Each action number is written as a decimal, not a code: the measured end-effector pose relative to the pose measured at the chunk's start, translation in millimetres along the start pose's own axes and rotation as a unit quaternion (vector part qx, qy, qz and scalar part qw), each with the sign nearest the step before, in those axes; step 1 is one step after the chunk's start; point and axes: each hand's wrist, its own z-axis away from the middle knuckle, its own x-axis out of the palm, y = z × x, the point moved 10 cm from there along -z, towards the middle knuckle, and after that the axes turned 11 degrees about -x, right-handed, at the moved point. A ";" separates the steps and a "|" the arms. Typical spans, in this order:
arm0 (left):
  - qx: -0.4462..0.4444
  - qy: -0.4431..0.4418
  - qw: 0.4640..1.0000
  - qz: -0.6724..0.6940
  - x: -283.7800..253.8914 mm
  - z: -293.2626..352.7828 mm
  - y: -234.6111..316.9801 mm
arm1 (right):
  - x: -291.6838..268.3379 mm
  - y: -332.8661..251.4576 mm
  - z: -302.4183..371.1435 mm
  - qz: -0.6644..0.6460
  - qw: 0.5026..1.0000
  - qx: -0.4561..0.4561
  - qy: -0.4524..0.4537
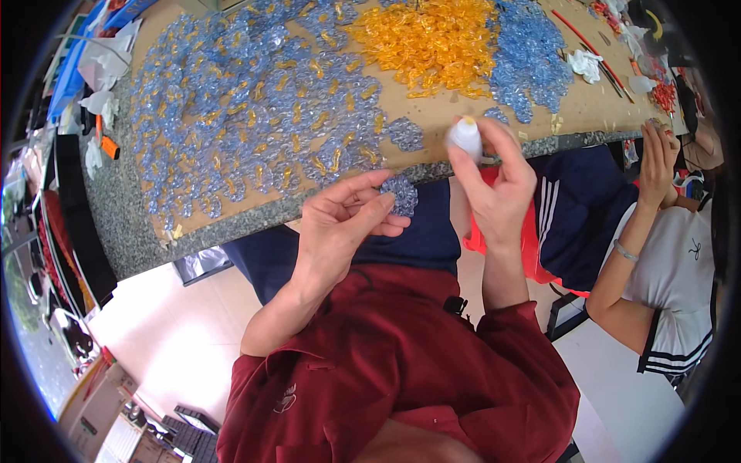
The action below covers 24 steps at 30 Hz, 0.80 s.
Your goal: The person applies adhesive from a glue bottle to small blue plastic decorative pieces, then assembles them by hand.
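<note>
Between the thumb and fingers of my left hand (337, 224) is a clear blue plastic piece (401, 196) with a bumpy outline, held just off the table's front edge. My right hand (502, 181) grips a small white bottle (466, 137) with a yellowish tip that points up and away from me. The bottle is apart from the blue piece. Just beyond my hands, another blue piece (406, 134) lies on the brown board. Left of it spreads a broad layer of blue pieces (255, 100), many with a small amber part on them.
A heap of loose amber plastic parts (432, 42) sits at the far middle, beside a pile of blue pieces (532, 58). Crumpled white tissue (585, 65) and a red stick (575, 31) lie farther right. A co-worker's hand (658, 162) is at the table edge on the right.
</note>
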 end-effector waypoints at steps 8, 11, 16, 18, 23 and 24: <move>-0.030 -0.012 0.999 0.008 2.4 -4.5 -14.3 | 24.5 -6.5 -17.4 0.000 0.999 -0.040 -0.032; -0.032 -0.013 0.999 0.007 1.1 -6.1 -15.1 | -1.2 -0.1 -24.7 0.101 0.992 -0.077 0.010; -0.037 -0.028 0.999 0.011 8.1 -9.5 -15.9 | -6.4 2.6 -42.7 0.331 0.931 -0.151 -0.029; -0.036 -0.028 0.999 0.008 9.8 -10.0 -15.2 | -6.4 8.1 -44.3 0.324 0.934 -0.146 -0.042; -0.038 -0.032 0.999 0.011 9.4 -12.2 -16.0 | -10.2 17.5 -49.8 0.303 0.942 -0.124 -0.067; -0.036 -0.034 0.999 0.015 9.7 -12.3 -16.0 | -8.9 18.0 -49.7 0.305 0.941 -0.125 -0.078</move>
